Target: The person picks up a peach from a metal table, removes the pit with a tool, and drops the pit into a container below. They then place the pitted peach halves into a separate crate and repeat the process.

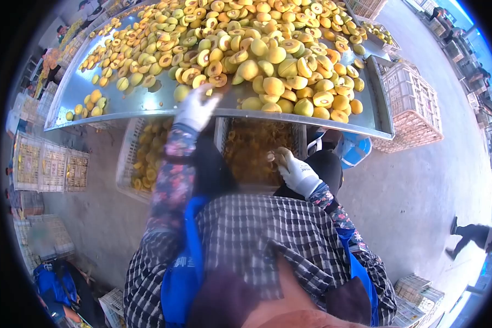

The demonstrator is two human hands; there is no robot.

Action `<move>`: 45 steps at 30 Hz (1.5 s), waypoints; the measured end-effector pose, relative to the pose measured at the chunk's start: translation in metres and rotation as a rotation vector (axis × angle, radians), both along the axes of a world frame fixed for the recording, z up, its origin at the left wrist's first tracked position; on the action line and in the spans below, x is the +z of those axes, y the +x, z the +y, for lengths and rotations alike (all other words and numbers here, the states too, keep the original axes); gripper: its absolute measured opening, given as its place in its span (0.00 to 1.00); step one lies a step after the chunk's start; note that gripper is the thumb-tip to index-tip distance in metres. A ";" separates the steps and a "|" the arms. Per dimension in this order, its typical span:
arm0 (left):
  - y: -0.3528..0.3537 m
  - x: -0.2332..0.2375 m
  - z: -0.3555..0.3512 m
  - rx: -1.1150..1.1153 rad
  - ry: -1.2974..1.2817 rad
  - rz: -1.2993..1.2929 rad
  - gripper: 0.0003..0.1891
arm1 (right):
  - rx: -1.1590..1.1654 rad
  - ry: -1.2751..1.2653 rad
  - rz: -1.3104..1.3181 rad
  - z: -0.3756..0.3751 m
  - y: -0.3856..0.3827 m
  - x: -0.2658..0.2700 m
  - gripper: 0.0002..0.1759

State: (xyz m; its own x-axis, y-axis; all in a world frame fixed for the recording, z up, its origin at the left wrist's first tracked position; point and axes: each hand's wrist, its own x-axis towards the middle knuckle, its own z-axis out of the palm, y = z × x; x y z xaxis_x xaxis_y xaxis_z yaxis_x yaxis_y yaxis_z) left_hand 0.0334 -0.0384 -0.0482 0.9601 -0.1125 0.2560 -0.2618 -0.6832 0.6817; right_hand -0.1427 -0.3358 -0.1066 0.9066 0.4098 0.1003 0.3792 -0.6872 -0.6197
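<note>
My left hand (pixel 197 109), in a white glove, reaches over the front lip of the metal table (pixel 164 101). Its fingers are apart, somewhat blurred, right at the near edge of a heap of halved yellow peaches (pixel 246 70). My right hand (pixel 298 174), also gloved, is closed around a small tool with a pale round end (pixel 271 156); most of the tool is hidden by the fingers. This hand is over a crate (pixel 299 139) of brownish-orange scraps between my knees.
A white crate of peach halves (pixel 147 153) stands under the table, left of my legs. Stacked crates (pixel 413 104) flank the table on the right, with more crates (pixel 49 164) at left. A person's legs (pixel 470 238) show at far right.
</note>
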 end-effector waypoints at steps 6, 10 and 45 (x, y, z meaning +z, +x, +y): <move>0.020 0.011 -0.145 -0.291 0.207 -0.234 0.36 | -0.085 0.094 0.222 0.005 0.007 0.015 0.26; 0.033 0.020 -0.161 -0.263 0.414 -0.077 0.33 | -0.158 0.139 0.248 -0.004 0.001 0.002 0.26; -0.060 0.034 -0.120 -0.263 -1.522 0.563 0.28 | -0.139 0.170 -0.401 0.049 0.041 0.067 0.24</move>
State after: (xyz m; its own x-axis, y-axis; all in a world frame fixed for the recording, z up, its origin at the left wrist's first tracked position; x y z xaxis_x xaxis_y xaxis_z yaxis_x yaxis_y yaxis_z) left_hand -0.0267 -0.1582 -0.0146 0.9614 -0.2644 -0.0763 0.2427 0.6841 0.6878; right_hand -0.1018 -0.2870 -0.0392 0.8279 0.2339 0.5098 0.5232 -0.6496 -0.5516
